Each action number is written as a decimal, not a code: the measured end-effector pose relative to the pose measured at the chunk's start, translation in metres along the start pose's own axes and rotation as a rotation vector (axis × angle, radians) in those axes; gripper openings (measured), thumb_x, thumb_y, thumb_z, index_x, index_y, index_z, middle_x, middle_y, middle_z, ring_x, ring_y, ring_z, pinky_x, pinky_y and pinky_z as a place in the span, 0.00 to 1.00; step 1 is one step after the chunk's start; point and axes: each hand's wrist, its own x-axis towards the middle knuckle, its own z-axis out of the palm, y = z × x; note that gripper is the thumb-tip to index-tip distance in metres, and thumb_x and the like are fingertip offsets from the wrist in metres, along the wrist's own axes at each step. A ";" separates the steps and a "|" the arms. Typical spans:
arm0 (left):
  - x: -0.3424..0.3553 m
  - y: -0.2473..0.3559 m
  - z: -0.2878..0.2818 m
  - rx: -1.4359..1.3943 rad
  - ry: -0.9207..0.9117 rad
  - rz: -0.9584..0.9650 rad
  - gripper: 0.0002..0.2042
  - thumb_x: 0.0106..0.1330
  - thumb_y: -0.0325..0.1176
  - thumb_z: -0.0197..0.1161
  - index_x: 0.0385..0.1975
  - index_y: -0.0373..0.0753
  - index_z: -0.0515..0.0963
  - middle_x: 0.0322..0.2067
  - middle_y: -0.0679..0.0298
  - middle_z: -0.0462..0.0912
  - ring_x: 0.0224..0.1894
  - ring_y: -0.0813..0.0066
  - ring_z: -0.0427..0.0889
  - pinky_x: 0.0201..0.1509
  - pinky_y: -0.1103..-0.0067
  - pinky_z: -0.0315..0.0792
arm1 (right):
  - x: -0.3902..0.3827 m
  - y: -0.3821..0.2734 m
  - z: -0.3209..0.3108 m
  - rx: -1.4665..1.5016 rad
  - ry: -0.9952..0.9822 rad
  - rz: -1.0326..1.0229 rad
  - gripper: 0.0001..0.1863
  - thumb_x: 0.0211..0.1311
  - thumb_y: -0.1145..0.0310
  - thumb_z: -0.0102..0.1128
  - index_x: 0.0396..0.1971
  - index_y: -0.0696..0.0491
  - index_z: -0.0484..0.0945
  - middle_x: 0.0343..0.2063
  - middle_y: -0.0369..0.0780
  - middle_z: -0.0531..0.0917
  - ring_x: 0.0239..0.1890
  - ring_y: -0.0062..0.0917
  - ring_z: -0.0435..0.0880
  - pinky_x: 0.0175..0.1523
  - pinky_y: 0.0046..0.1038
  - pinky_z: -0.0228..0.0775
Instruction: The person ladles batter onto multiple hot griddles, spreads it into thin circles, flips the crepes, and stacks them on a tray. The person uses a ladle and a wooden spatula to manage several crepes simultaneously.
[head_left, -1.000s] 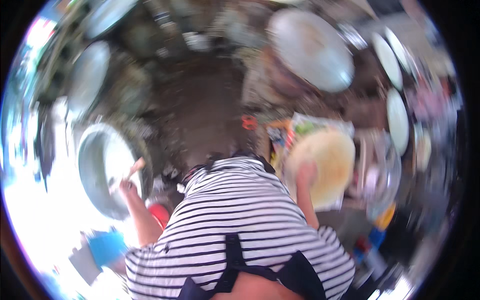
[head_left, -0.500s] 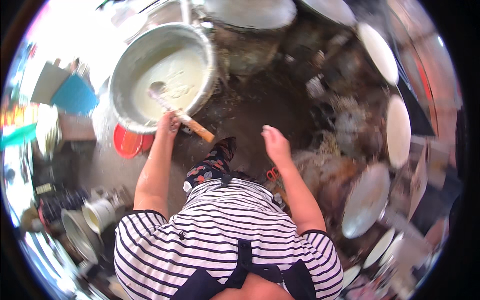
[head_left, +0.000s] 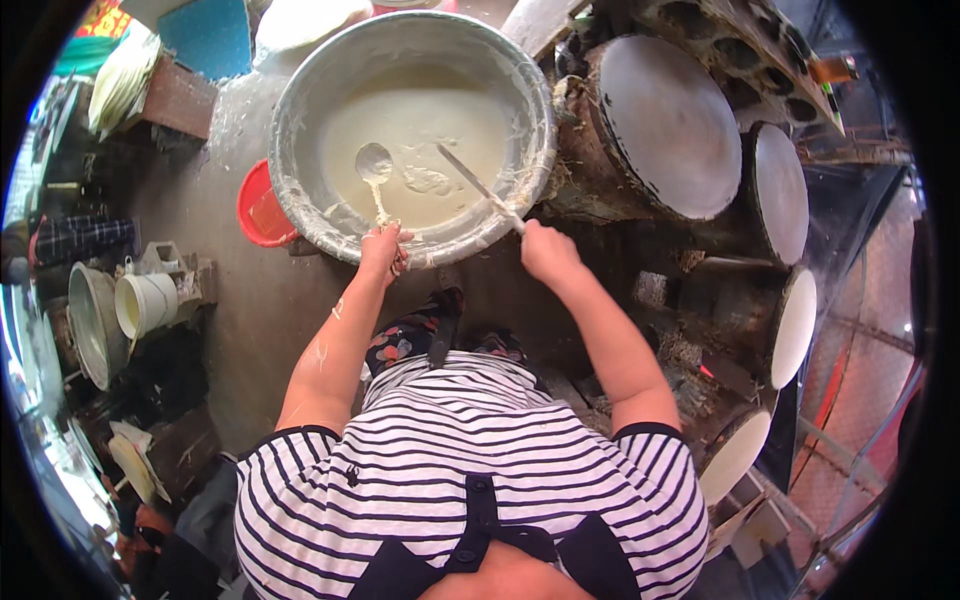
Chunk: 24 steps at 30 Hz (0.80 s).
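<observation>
Ahead of me stands a large round grey basin, its inner wall smeared with pale batter. My left hand, at the near rim, is closed round the batter-coated handle of a ladle. The ladle's round bowl hangs over the batter, and I cannot tell whether it touches. To the right, my right hand grips a long, narrow, flat-bladed spatula, pointing up and left over the basin. The fist hides the spatula's handle. Streaks of batter mark my left forearm.
A red plastic basin sits by the basin's left side. Large round griddles on stoves curve along my right. A white bucket and a metal bowl stand at left. A blue panel is at the back left.
The view has swung so the basin is straight ahead. My right hand, empty before, now holds the spatula. An orange-brown wooden handle that stuck out by my left hand no longer shows.
</observation>
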 end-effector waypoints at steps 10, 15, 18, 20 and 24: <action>0.039 -0.001 0.013 0.372 0.148 0.146 0.11 0.60 0.34 0.52 0.29 0.29 0.68 0.14 0.53 0.72 0.10 0.67 0.73 0.07 0.71 0.61 | 0.068 -0.011 -0.039 -0.159 -0.087 -0.168 0.10 0.53 0.73 0.48 0.31 0.58 0.78 0.32 0.50 0.81 0.38 0.42 0.81 0.42 0.40 0.73; 0.063 -0.006 0.041 0.431 0.068 -0.072 0.11 0.60 0.31 0.50 0.30 0.26 0.68 0.13 0.51 0.71 0.12 0.60 0.75 0.09 0.68 0.63 | 0.063 -0.006 -0.026 -0.116 -0.197 -0.115 0.11 0.53 0.71 0.47 0.31 0.60 0.76 0.32 0.53 0.80 0.40 0.46 0.79 0.44 0.43 0.71; 0.054 0.001 0.059 0.263 0.049 -0.161 0.10 0.63 0.33 0.49 0.30 0.31 0.67 0.15 0.56 0.71 0.12 0.65 0.72 0.09 0.72 0.62 | 0.068 0.001 -0.009 -0.017 -0.194 -0.136 0.11 0.55 0.68 0.48 0.29 0.60 0.76 0.31 0.53 0.80 0.39 0.47 0.78 0.44 0.43 0.70; 0.055 0.005 0.061 0.102 -0.040 -0.224 0.08 0.64 0.33 0.48 0.29 0.35 0.66 0.16 0.61 0.69 0.12 0.71 0.68 0.10 0.77 0.59 | 0.065 0.006 -0.001 0.040 -0.186 -0.156 0.12 0.56 0.67 0.48 0.29 0.60 0.76 0.31 0.53 0.79 0.39 0.48 0.78 0.44 0.44 0.69; 0.054 0.014 0.052 -0.470 -0.291 -0.451 0.05 0.67 0.32 0.46 0.29 0.39 0.63 0.15 0.69 0.65 0.11 0.81 0.60 0.11 0.85 0.55 | 0.059 0.027 0.001 0.083 -0.206 -0.198 0.11 0.57 0.66 0.50 0.30 0.59 0.76 0.30 0.53 0.79 0.38 0.48 0.77 0.43 0.44 0.69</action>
